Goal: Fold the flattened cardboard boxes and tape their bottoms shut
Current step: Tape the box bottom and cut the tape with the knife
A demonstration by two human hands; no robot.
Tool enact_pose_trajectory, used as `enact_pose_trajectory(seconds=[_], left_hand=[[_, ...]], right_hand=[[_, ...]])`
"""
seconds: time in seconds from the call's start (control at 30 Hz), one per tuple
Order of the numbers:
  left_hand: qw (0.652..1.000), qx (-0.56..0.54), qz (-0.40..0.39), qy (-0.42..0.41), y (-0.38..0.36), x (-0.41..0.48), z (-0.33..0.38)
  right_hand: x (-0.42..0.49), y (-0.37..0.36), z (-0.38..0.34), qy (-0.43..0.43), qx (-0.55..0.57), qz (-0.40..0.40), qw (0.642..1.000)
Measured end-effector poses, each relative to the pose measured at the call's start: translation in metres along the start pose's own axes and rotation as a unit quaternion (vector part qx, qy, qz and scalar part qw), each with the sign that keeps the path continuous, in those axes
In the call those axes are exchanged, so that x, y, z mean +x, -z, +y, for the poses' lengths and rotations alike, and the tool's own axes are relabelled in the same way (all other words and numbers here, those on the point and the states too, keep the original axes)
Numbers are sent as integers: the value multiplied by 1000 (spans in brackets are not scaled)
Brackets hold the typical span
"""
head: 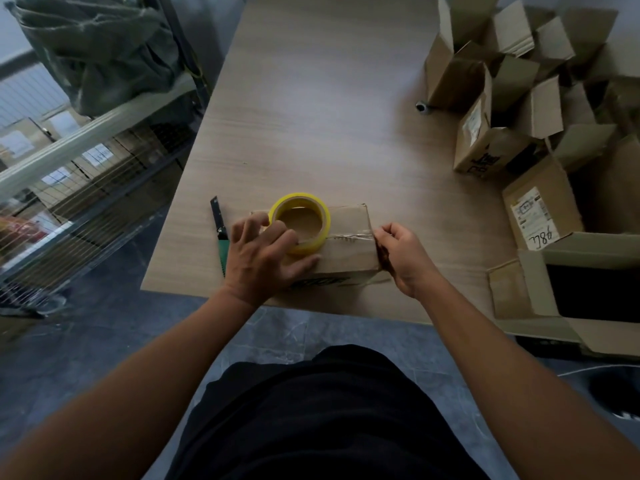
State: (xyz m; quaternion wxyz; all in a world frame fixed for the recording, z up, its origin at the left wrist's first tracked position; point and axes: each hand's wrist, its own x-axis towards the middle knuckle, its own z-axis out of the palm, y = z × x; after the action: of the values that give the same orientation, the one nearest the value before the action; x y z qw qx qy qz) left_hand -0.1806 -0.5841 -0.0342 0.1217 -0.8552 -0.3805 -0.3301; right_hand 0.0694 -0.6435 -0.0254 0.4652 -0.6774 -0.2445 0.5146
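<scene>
Green cutter L of box; open boxes R.

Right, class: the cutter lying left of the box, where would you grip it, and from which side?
Probably grip the cutter by its green near end, likely the handle, pinched across its narrow width from above. It lies flat on the table, pointing away from the person, black pointed end farthest. Approach from its left: the left hand and box crowd its right side.
</scene>
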Motion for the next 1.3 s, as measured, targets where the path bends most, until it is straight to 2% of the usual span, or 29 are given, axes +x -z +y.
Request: enact_pose_trajectory(seconds=[0.17,0.27,0.3,0.33,0.4,0.43,0.5,0.53,0.63,0.7,0.77,0.9,1.03,1.2,1.3], left_hand=[[1000,-18,6,17,-5,-3,-1],[999,-20,-11,24,-5,-3,-1],[999,-19,-18,21,-5,-3,-1],[999,-18,-26,15,-4,-2,-2],[999,-31,-41,-9,-4,0,-4],[998,-40,-47,-24,-5,1,-5],[995,-63,-65,-44,-6,7,-7],[993,-73,-70,-55,-4,9,-10],[985,-96,-70,-127,2,25,-23],[970,-128,-103,-178,12,46,-29],[960,-143,-148,-188,27,70,-33],[951,-140,-265,-69,67,110,-47],[921,-107,-371,53,88,115,-75],[890,-27,-444,106,76,89,-94],[880,-32,-456,130,60,70,-96]], right_hand=[[11,-1,5,-16,-67,-38,997],[14,3,1,-49,-204,-46,977],[17,5,2,-21,-278,-24,960],[20,6,2,43,-333,23,942],[20,-4,-3,207,-311,103,922],[21,-15,-7,275,-306,92,907],[22,-38,-11,329,-384,8,863],[23,-44,-10,318,-424,-20,848],[22,-47,-15,268,-434,-33,859],[20,-46,-16,267,-434,-32,860],[17,-47,-17,258,-428,-34,866],[10,-46,-21,228,-414,-24,881],[12,-45,-23,233,-457,-38,858],[15,-45,-22,255,-500,-36,827],[18,-46,-22,268,-528,-25,805]])
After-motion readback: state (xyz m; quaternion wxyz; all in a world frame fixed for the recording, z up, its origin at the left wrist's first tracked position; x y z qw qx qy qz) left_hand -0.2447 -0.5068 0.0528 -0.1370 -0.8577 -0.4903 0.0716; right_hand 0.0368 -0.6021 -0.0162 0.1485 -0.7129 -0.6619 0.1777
